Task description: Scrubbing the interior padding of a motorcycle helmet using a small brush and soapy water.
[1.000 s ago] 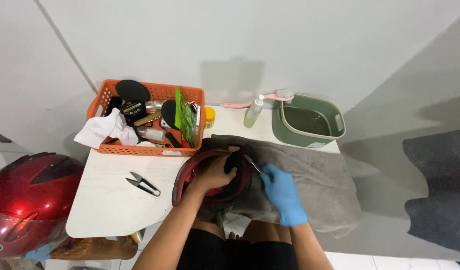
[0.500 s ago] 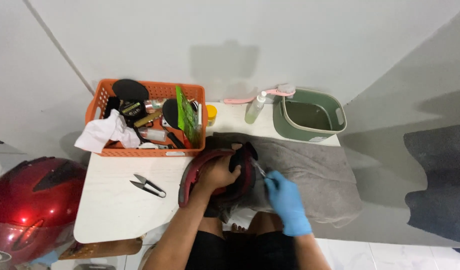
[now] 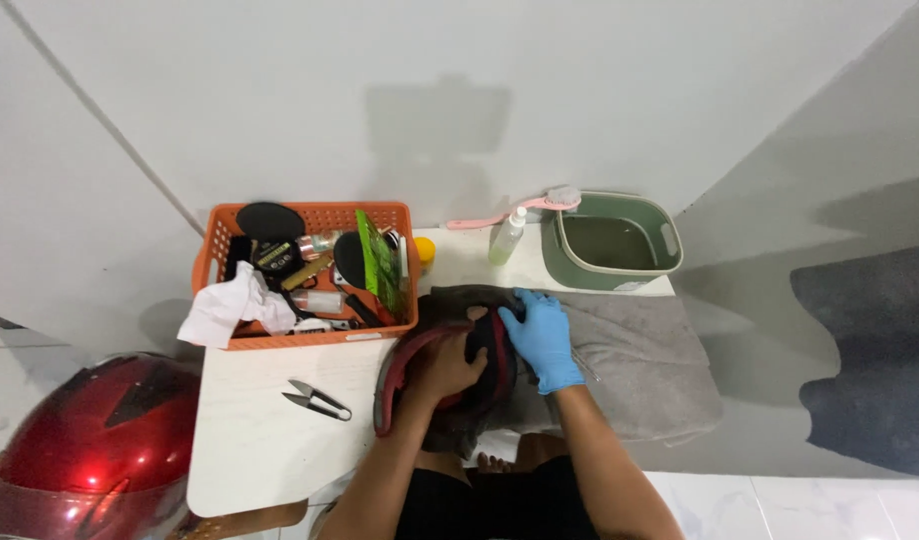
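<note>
A black and red helmet liner pad (image 3: 420, 350) lies at the front of a white table (image 3: 270, 440), partly on a grey towel (image 3: 640, 360). My bare left hand (image 3: 452, 365) presses on the liner's middle and grips it. My right hand (image 3: 542, 335), in a blue glove, rests flat on the liner's right side, fingers spread over its dark edge. Any tool under the glove is hidden.
An orange basket (image 3: 310, 338) of brushes, bottles and a white rag stands at the back left. Small black snips (image 3: 318, 400) lie in front of it. A green tub (image 3: 612, 242), a spray bottle (image 3: 506, 238) and a pink brush (image 3: 510, 210) stand behind. A red helmet (image 3: 90, 440) sits left.
My gloved right hand has moved up from beside the liner onto its right side. The liner has shifted slightly, and my view has moved a little.
</note>
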